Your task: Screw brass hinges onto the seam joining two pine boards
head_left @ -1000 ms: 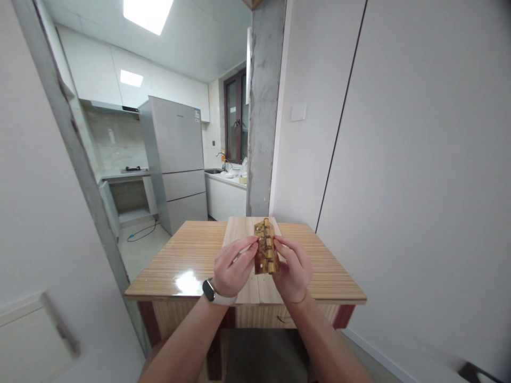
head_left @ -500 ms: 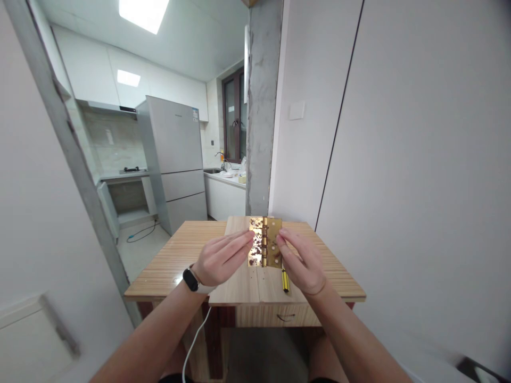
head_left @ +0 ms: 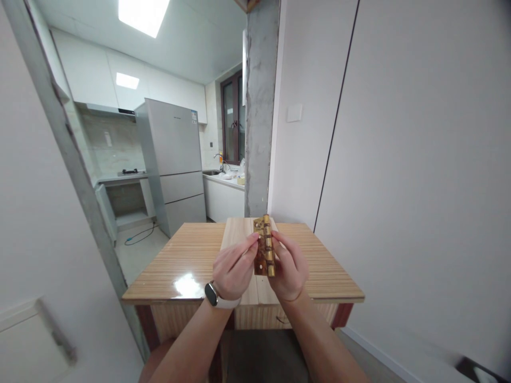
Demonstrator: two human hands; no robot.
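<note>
A brass-coloured hinge (head_left: 261, 250) with brown stains is held upright above the table, its knuckled barrel toward me on the right. One leaf with screw holes faces me; the other is turned away and mostly hidden. My left hand (head_left: 235, 268), with a watch (head_left: 211, 293) on the wrist, pinches the hinge's left leaf between thumb and fingers. On the right side my right hand (head_left: 289, 263) grips close to the barrel, its fingertips partly behind it. Beneath the hands lies a pale wooden board (head_left: 239, 229).
The striped wooden table (head_left: 319, 266) has a drawer with a handle (head_left: 282, 319) at the front. Beyond it stand a grey fridge (head_left: 179, 143) and a counter with a sink (head_left: 211, 172). A white wall (head_left: 419, 159) rises close on the right.
The hinge has gone from spread flat to folded, its barrel now facing me. Both hands have come closer together. The yellow-and-black tool on the board is no longer visible.
</note>
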